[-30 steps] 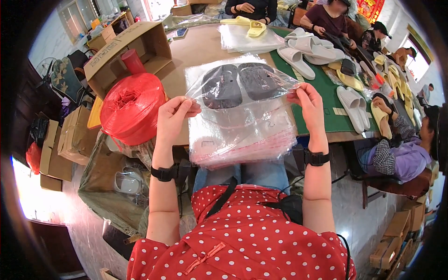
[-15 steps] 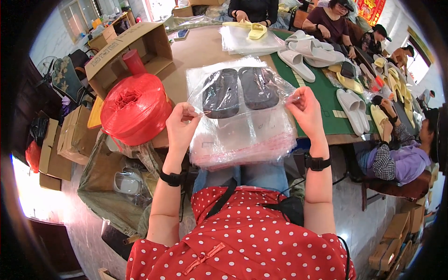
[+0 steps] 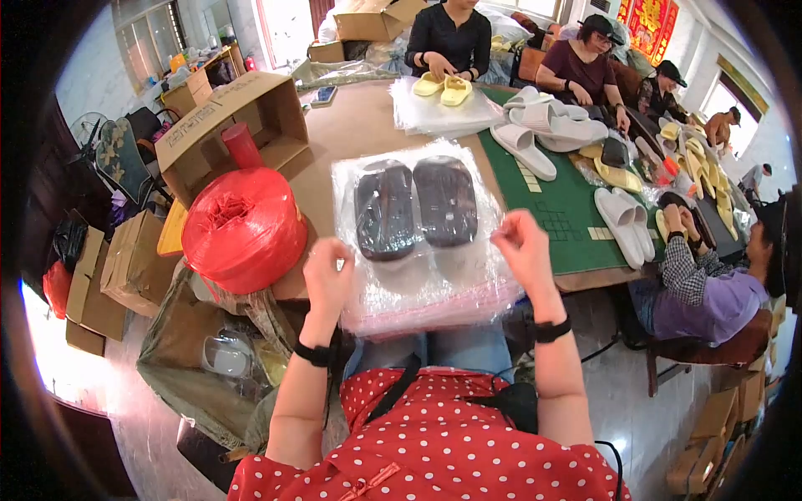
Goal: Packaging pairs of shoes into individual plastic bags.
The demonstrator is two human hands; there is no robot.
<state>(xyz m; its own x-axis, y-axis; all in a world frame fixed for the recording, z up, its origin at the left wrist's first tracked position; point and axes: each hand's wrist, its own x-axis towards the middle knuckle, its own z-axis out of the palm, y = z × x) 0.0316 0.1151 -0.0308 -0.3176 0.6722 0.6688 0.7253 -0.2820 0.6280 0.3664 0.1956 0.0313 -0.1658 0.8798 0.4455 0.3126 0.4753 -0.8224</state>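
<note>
A pair of black slippers [image 3: 445, 204] lies side by side inside a clear plastic bag [image 3: 424, 259], on top of a stack of clear bags with pink edges [image 3: 434, 311]. My left hand [image 3: 330, 280] is closed in a pinch at the bag's near left edge. At its right edge my right hand [image 3: 528, 255] also pinches with thumb and finger. The thin film between my fingers is hard to make out. Both hands are apart from the slippers themselves.
Left of the stack sit a big red roll of plastic twine [image 3: 242, 238] and an open cardboard box [image 3: 209, 125]. Grey slippers [image 3: 555, 125] lie on the green mat [image 3: 551, 221]. Across the table a person handles yellow slippers [image 3: 443, 88]; others sit at the right.
The film that was stretched up across the slippers between my hands now lies lower over them. Both hands have moved down toward me, and my head view has tilted up slightly.
</note>
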